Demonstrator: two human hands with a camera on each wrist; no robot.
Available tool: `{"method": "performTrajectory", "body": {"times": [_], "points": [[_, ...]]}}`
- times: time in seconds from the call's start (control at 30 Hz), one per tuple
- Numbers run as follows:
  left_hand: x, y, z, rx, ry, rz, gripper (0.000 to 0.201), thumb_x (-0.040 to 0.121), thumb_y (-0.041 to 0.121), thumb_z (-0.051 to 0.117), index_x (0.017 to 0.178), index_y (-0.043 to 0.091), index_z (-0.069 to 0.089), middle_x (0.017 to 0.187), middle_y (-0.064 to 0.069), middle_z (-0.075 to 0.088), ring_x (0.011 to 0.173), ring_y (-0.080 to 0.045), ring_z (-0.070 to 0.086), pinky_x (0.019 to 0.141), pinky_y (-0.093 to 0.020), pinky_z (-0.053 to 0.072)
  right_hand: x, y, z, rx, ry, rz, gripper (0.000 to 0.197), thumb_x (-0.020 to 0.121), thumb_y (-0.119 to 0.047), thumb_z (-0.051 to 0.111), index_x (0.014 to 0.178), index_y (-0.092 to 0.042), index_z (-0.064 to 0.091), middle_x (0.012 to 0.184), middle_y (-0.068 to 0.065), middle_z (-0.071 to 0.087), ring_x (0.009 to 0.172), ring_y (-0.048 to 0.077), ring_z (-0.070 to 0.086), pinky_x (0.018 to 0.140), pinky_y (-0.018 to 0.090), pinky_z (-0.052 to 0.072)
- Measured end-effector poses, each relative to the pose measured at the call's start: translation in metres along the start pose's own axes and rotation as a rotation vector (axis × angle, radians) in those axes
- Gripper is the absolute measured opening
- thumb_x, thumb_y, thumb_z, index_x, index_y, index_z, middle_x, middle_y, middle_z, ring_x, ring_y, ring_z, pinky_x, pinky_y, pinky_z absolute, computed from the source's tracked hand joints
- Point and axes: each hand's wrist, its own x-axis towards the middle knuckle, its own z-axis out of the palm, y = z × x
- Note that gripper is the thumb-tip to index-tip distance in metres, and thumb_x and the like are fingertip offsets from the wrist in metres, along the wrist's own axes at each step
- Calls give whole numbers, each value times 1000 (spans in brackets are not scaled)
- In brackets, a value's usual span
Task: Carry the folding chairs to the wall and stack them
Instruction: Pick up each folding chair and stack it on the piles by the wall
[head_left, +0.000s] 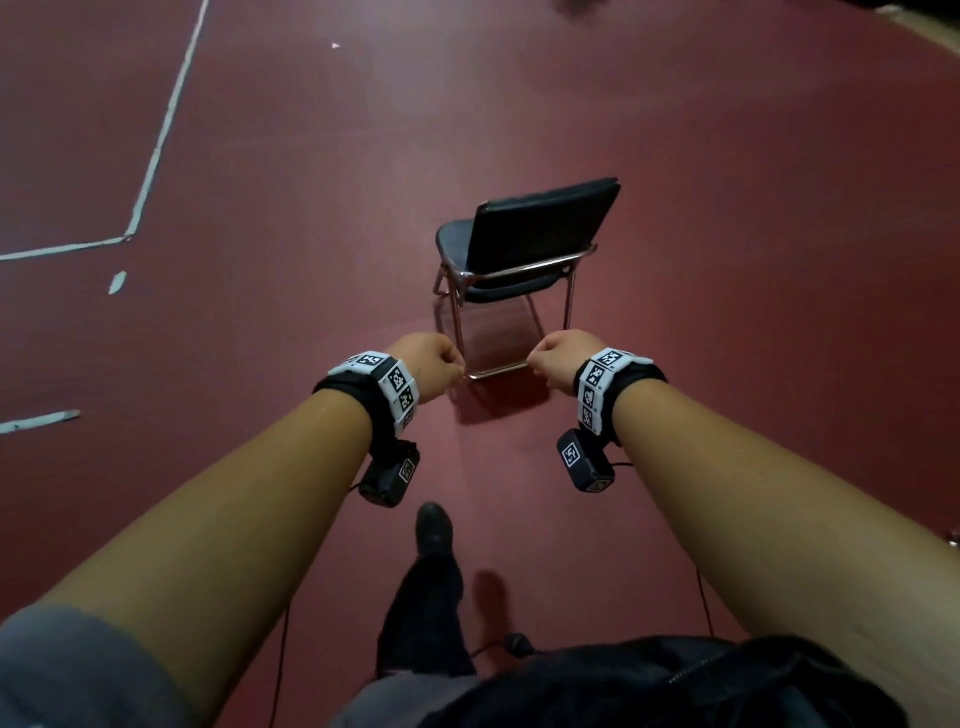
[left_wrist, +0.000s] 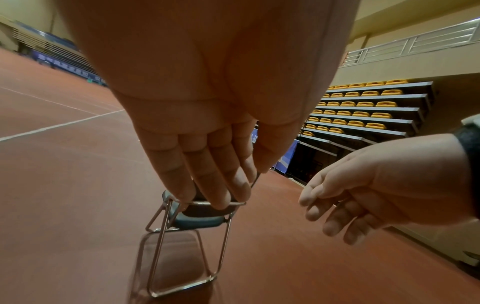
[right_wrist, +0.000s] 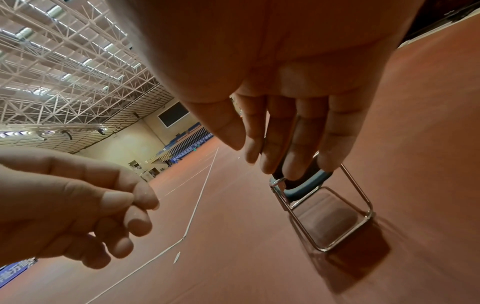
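Red court floor (head_left: 270, 156) bears one folding chair (head_left: 530, 234); left hand (head_left: 428, 358) and right hand (head_left: 563, 358) hang loosely curled, holding nothing.

Black wristbands (head_left: 631, 382) carry white coded marker tiles (head_left: 397, 382), black cameras (head_left: 584, 460) with thin cables, grey sleeves (head_left: 67, 670).

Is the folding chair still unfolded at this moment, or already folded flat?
Unfolded. The folding chair stands on the floor, seat out level from the raised backrest, legs spread; neither the left hand nor the right hand touches it.
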Motion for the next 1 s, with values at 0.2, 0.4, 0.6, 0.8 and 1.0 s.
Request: {"method": "performTrajectory", "body": {"times": [0.2, 0.4, 0.6, 0.8, 1.0], "points": [[170, 3, -49, 18, -54, 31, 12, 90, 18, 64, 84, 23, 74, 70, 13, 68, 77, -12, 70, 76, -26, 56, 139, -38, -39, -52, -10, 84, 17, 83, -34, 65, 84, -25, 80, 82, -5, 77, 84, 22, 75, 83, 36, 62], [310, 26, -103, 119, -80, 106, 18, 89, 24, 63, 99, 21, 78, 98, 1, 76, 98, -22, 70, 91, -32, 55, 254, -83, -90, -93, 63, 111, 24, 92, -27, 60, 95, -15, 81, 99, 5, 79, 96, 30, 74, 89, 36, 59], [424, 55, -112, 247, -102, 148, 27, 90, 22, 65, 116, 18, 71, 118, -9, 69, 110, -31, 65, 92, -34, 52, 350, -87, -124, -53, 92, 165, 27, 97, -24, 56, 101, -10, 79, 103, 10, 78, 100, 32, 73, 88, 32, 56], [531, 57, -91, 379, -163, 149, 77, 87, 40, 74, 154, 17, 43, 149, -12, 47, 136, -35, 49, 111, -45, 45, 460, -57, -130, 99, 113, 215, 48, 94, -46, 62, 142, -40, 56, 125, 2, 72, 94, 25, 73, 86, 29, 57], [614, 68, -83, 499, -379, 183, 68, 79, 49, 81, 132, 17, 53, 128, -7, 64, 110, -31, 65, 91, -40, 54, 529, -62, -165, 161, 122, 193, 45, 98, -39, 71, 140, -28, 64, 106, -3, 80, 77, 4, 70, 80, 19, 50]]}}
